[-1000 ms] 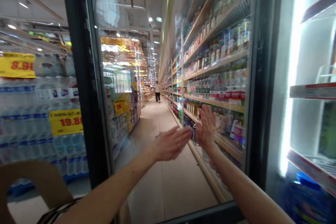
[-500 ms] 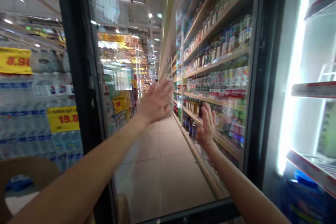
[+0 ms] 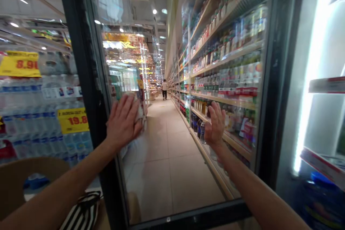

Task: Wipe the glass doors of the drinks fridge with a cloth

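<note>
A glass door [image 3: 161,172] in a dark frame stands before me, and the aisle shows through it. My left hand [image 3: 124,120] lies flat on the pane near its left side. Beneath the fingers and palm is a white cloth [image 3: 140,113], held against the glass; most of it is hidden by the hand. Further right, my right hand [image 3: 215,124] is raised with palm toward the pane and fingers stretched. It holds nothing; whether it touches the glass I cannot tell.
Packs of bottled water [image 3: 48,118] with yellow price signs [image 3: 73,120] are stacked at left. A tan chair [image 3: 16,172] and a striped item [image 3: 82,212] are below them. Lit cooler shelves [image 3: 327,85] stand at right. A distant person [image 3: 164,88] is in the aisle.
My left hand has swept left across the glass with the cloth. The right hand stays in nearly the same spot. The distant person and the striped item now show.
</note>
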The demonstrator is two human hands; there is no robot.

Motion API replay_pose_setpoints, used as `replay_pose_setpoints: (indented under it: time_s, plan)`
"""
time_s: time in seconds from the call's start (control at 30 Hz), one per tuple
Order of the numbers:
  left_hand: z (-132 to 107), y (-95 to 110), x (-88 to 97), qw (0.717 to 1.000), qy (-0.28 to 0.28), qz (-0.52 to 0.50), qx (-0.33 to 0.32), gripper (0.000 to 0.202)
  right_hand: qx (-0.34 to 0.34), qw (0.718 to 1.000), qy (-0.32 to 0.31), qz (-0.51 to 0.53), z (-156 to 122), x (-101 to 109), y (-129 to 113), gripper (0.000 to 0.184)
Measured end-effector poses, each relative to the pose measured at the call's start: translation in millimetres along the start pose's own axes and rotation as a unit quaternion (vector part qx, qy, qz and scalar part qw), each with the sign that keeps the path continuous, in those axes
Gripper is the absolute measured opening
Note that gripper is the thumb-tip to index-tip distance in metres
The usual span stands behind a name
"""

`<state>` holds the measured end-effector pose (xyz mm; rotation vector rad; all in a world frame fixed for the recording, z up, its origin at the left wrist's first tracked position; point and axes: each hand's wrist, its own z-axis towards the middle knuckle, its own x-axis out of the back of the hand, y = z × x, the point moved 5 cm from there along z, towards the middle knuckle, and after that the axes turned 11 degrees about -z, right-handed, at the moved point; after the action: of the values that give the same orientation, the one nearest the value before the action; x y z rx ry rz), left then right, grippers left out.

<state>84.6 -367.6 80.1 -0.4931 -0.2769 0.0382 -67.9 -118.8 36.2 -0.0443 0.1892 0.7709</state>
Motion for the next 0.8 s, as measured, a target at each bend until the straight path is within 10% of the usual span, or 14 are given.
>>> replay_pose_setpoints:
  time_s: [0.2,0.33,0.43,0.53,0.67,0.8]
  plan:
    - [-42.4,57.6,-28.5,0.918,-0.187,-0.074,-0.342,0.055,0.005,1.0,-0.003,-0.001,0.3,-0.3,-0.6,0.054]
    - [9.7,8.4,-8.2,0.994,-0.064,-0.031,-0.086,0.064,0.005,1.0,0.002,-0.002,0.3,0.5,0.1,0.053]
    - [22.7,-20.6,9.3,0.997,0.042,0.01,0.067,0.069,0.002,1.0,0.001,-0.005,0.6,1.2,0.5,0.053]
    - [-11.9,11.3,-3.7,0.996,-0.031,-0.018,-0.077,0.067,0.004,1.0,-0.006,-0.012,0.9,1.3,-0.2,0.053]
    - [-51.6,59.3,-26.7,0.918,-0.178,-0.071,-0.347,0.051,0.012,1.0,-0.012,-0.009,1.2,1.0,-1.6,0.053]
    - [27.3,25.5,-16.9,0.992,-0.055,-0.035,-0.109,0.059,0.01,1.0,-0.008,-0.002,1.5,1.1,-1.2,0.052]
